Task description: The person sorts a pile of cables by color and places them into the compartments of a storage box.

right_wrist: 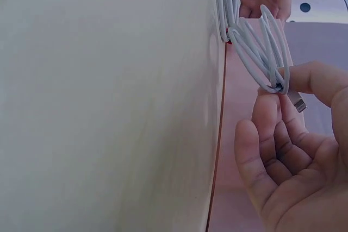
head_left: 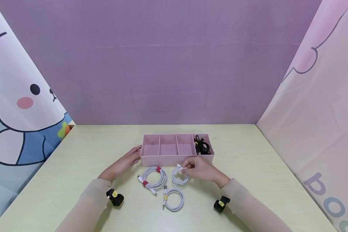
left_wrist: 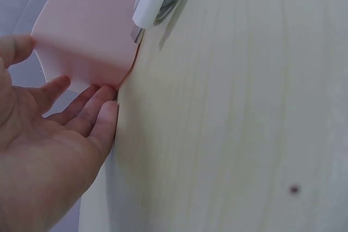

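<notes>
My right hand (head_left: 201,168) pinches a coiled white charging cable (right_wrist: 254,58) between thumb and fingertips, just in front of a pink divided box (head_left: 155,160). A metal plug tip (right_wrist: 299,105) sticks out past the fingers in the right wrist view. My left hand (head_left: 124,163) rests against the box's left end, its fingers spread along the outer wall, as the left wrist view also shows. Bundled black cables (head_left: 202,147) lie in the rightmost compartment; the other three compartments hold nothing.
A larger white cable coil (head_left: 164,180) with red ties lies before the box, left of the right hand. Nearer to me is a smaller white coil (head_left: 182,200) with a yellow tie. A purple backdrop (head_left: 168,80) rises behind the pale wooden table (head_left: 110,138).
</notes>
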### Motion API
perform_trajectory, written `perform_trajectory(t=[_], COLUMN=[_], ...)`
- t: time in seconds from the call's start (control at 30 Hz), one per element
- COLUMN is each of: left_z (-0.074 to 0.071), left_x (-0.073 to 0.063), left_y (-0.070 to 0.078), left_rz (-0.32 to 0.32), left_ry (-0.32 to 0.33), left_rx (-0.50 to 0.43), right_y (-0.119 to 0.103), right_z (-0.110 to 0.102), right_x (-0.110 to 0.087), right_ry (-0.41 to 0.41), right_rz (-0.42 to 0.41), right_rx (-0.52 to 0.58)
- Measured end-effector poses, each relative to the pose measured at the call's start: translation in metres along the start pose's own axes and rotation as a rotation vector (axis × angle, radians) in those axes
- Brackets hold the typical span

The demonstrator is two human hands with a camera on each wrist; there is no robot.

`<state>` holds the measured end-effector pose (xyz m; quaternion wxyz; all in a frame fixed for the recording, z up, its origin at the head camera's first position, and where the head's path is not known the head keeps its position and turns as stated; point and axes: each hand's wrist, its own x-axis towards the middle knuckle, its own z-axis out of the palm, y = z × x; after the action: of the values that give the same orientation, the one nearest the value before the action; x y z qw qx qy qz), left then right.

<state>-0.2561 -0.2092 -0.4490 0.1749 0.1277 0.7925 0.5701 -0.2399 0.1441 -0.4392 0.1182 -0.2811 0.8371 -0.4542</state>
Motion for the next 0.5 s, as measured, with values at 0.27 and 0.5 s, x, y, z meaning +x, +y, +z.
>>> perform_trajectory(t=[0.27,0.5], left_z=[-0.0001,-0.0001], left_x=[-0.0004,0.0000], left_y=[-0.0001,-0.0011], left_rz=[0.007,0.003], left_ry=[0.000,0.001], left_rx=[-0.006,0.001], right_y=[-0.0018,-0.0088], right_z=[-0.0034,-0.0066], right_x=[0.0000,-0.0020], right_ry=[0.032,0.042], right_rz=[-0.014,0.005], right_rx=[-0.002,-0.016])
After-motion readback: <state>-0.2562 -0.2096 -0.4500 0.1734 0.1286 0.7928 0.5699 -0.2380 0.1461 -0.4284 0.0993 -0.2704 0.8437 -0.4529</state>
